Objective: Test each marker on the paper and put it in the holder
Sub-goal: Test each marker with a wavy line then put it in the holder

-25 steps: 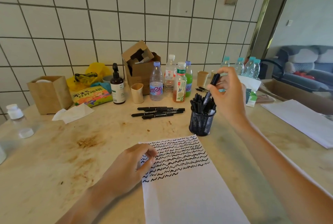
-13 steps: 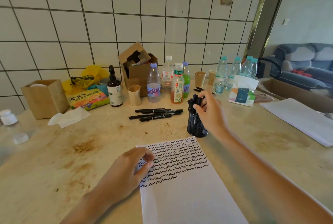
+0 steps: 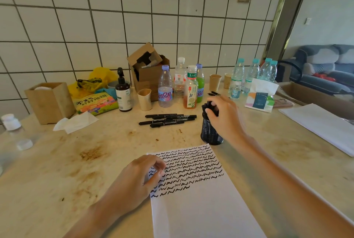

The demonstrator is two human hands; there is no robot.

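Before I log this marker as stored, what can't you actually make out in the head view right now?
- Marker tops in the holder: covered by the right hand, so whether its fingers have let go is unclear.
- Left hand: fingertips curl on the paper; whether they pinch anything is hidden.
- Loose markers: print too small to read.

Matt white paper (image 3: 201,205) lies on a stained, seemingly stone table (image 3: 76,161); the holder (image 3: 210,132) is black mesh.
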